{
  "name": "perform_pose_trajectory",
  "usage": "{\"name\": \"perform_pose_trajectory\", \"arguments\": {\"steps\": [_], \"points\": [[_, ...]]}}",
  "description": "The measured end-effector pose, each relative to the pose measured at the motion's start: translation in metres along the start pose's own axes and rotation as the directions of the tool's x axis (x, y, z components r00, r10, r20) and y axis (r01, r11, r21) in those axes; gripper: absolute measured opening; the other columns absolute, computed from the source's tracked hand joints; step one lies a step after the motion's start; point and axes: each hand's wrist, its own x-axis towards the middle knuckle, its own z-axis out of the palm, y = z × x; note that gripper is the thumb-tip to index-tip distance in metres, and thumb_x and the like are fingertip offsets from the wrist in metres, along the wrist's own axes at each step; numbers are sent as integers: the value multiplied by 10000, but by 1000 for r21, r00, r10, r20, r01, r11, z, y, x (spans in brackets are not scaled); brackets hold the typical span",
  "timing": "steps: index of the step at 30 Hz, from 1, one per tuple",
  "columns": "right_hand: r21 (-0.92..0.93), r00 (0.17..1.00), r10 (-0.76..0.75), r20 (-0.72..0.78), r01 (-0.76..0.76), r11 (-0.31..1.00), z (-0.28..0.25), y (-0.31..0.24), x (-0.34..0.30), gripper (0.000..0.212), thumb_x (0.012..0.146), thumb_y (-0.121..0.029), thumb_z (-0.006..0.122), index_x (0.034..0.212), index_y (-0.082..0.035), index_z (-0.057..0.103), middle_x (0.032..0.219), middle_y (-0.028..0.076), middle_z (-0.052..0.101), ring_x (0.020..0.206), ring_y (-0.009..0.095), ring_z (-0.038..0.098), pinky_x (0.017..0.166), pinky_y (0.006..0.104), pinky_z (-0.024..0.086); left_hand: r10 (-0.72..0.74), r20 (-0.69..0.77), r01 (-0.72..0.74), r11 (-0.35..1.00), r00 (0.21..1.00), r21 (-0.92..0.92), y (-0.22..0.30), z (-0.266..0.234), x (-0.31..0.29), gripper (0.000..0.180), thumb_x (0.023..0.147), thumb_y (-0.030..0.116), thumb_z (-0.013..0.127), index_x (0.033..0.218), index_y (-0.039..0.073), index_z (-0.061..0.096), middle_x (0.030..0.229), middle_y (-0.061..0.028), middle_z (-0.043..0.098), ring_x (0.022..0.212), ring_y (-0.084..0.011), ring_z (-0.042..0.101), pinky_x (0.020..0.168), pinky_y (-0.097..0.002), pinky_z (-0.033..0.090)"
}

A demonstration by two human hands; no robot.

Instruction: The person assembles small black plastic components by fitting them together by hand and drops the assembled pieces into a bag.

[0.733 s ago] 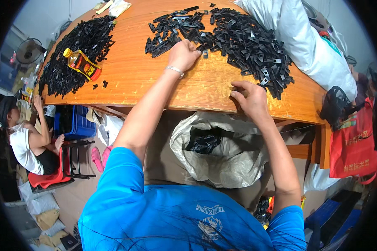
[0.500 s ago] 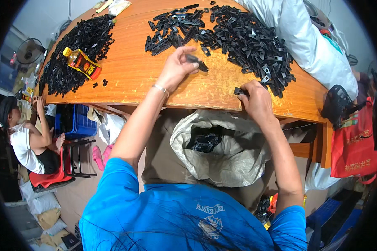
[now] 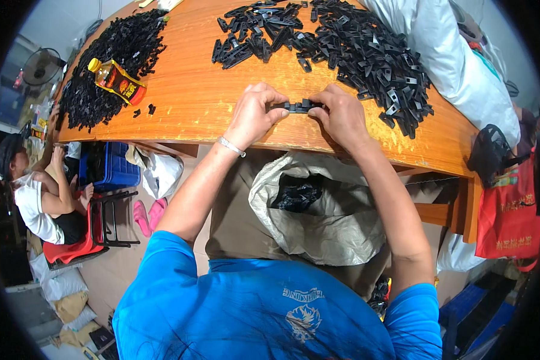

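Over the table's front part, my left hand (image 3: 257, 113) pinches one end of a black plastic piece (image 3: 296, 107) between thumb and fingers. My right hand (image 3: 344, 116) is closed on a black part at the other end. The two ends meet between my fingertips; whether they are joined I cannot tell. Beyond my hands lies a loose group of long black plastic pieces (image 3: 264, 30). To its right spreads a larger heap of similar black pieces (image 3: 378, 60), close beyond my right hand.
A heap of small black parts (image 3: 111, 66) covers the table's left, with a yellow-capped bottle (image 3: 119, 81) lying on it. An open woven sack (image 3: 342, 237) sits below the table edge. White bags (image 3: 444, 54) flank the right side. Another person (image 3: 42, 186) sits at the left.
My left hand has moved down and right with its black piece, and my right hand up and left with its part. The pieces now meet between them.
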Motion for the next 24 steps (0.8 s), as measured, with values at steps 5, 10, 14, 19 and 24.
{"name": "perform_pose_trajectory", "arguments": {"steps": [5, 10, 14, 19, 24], "points": [[26, 994, -108, -11, 108, 994, 5, 3, 7, 188, 838, -170, 826, 997, -72, 807, 951, 108, 682, 908, 357, 699, 801, 470, 556, -13, -22, 14, 999, 1000, 33, 0, 3, -4, 202, 793, 69, 883, 973, 42, 795, 936, -83, 691, 890, -259, 639, 805, -384, 520], [-34, 975, -223, 18, 224, 974, 9, 3, 17, 156, 817, -179, 834, 931, -78, 798, 917, 110, 673, 850, 370, 701, 742, 493, 550, 48, -28, -47, 999, 998, 28, 9, 7, 0, 167, 794, 69, 882, 917, 27, 777, 899, -113, 677, 869, -281, 659, 786, -398, 524], [-61, 965, -166, 205, 181, 982, -15, -9, -23, 215, 802, -223, 857, 954, -80, 804, 936, 129, 697, 875, 376, 707, 770, 495, 556, 117, 240, -77, 982, 964, -170, 5, -18, 1, 195, 810, 126, 878, 962, 45, 788, 965, -116, 717, 940, -296, 675, 874, -406, 537], [45, 905, -181, 385, 178, 983, -53, -9, -60, 267, 822, -260, 854, 999, -68, 802, 977, 150, 722, 914, 378, 710, 814, 471, 557, 198, -219, -101, 916, 956, 388, -47, -50, 32, 305, 827, 166, 830, 1106, 53, 776, 1131, -159, 708, 1089, -355, 640, 973, -460, 533], [-53, 997, -58, 57, 61, 997, -30, 8, 9, 279, 877, -240, 826, 1077, -49, 787, 976, 165, 710, 889, 365, 714, 791, 451, 559, 16, -268, 128, 849, 963, 512, -75, -54, 53, 308, 841, 169, 832, 1125, 74, 760, 1141, -146, 676, 1105, -357, 636, 958, -460, 540]]}}
